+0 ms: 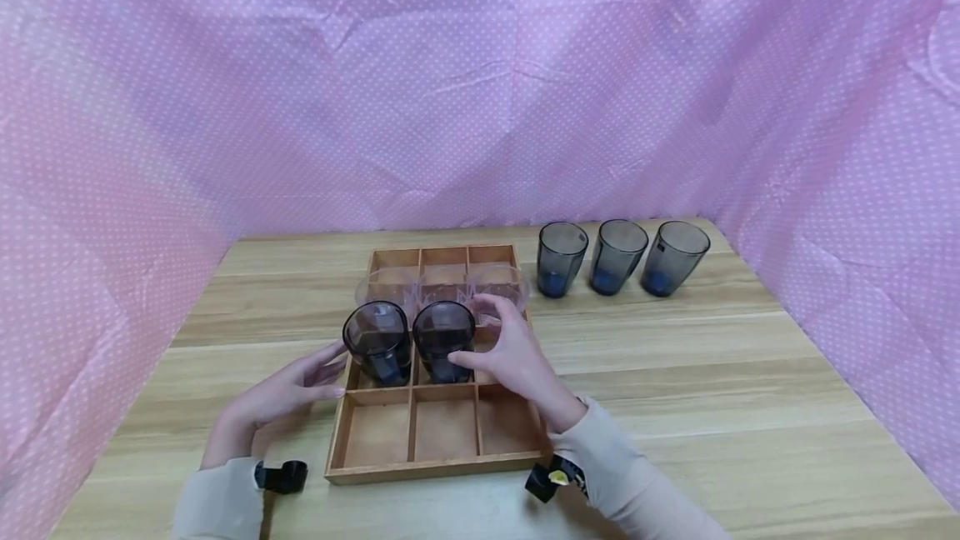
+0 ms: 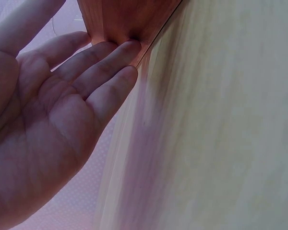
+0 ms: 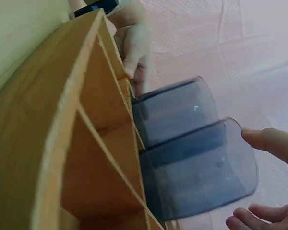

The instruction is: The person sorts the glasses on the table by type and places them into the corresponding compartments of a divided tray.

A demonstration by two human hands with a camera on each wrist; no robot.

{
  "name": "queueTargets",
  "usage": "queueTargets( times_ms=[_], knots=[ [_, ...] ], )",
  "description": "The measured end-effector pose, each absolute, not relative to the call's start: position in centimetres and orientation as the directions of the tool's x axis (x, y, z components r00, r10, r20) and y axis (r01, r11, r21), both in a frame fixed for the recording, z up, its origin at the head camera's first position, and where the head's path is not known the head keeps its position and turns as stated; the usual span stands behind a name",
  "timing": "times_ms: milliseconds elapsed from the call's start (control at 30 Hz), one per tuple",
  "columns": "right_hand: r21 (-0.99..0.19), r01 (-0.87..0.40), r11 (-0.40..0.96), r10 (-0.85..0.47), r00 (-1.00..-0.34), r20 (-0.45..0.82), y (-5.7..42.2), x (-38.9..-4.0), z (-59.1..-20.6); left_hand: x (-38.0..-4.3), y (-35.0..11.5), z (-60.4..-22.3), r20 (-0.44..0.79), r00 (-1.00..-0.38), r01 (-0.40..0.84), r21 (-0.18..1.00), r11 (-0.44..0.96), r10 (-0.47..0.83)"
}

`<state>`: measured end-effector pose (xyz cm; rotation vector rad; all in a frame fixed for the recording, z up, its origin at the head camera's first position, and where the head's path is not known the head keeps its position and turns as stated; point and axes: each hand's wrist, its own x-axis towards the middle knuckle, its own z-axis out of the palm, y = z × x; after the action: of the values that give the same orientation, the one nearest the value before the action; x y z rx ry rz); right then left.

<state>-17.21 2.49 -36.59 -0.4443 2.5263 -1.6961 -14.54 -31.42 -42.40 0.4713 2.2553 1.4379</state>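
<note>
A wooden divided box (image 1: 442, 468) lies on the table. Two dark tinted glasses stand upright in its middle row: the left glass (image 1: 377, 344) in the left compartment, the second glass (image 1: 444, 342) in the centre one. My right hand (image 1: 517, 357) is at the second glass, thumb and fingers spread about its right side. In the right wrist view the thumb (image 3: 271, 141) is by the rim, the other fingers apart from the glass. My left hand (image 1: 296, 386) rests its extended fingers (image 2: 110, 93) against the box's left side.
Behind the dark glasses, several clear glasses (image 1: 498, 282) stand in the back row, partly hidden by my right hand. Three grey-blue tinted glasses stand on the table (image 1: 675, 407) right of the box: one near (image 1: 561, 261), one middle (image 1: 617, 258), one far right (image 1: 672, 261). Pink dotted cloth (image 1: 480, 107) hangs around.
</note>
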Motion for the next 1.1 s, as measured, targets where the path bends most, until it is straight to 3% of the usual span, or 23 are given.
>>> queueTargets(
  times_ms=[667, 867, 1100],
  knots=[
    [-0.924, -0.209, 0.319, -0.097, -0.978, 0.187, 8.6, -21.2, -36.2, -14.6, -31.3, -42.4, -0.162, -0.847, 0.059, 0.918, 0.392, 0.506],
    [-0.897, -0.211, 0.389, 0.032, -0.97, 0.242, 10.2, -22.9, -36.4, -14.6, -31.3, -42.3, -0.159, -0.844, 0.06, 0.921, 0.386, 0.512],
    [-0.891, -0.195, 0.409, 0.09, -0.963, 0.253, 11.3, -24.0, -36.4, -14.6, -31.2, -42.4, -0.16, -0.846, 0.058, 0.921, 0.385, 0.509]
  ],
)
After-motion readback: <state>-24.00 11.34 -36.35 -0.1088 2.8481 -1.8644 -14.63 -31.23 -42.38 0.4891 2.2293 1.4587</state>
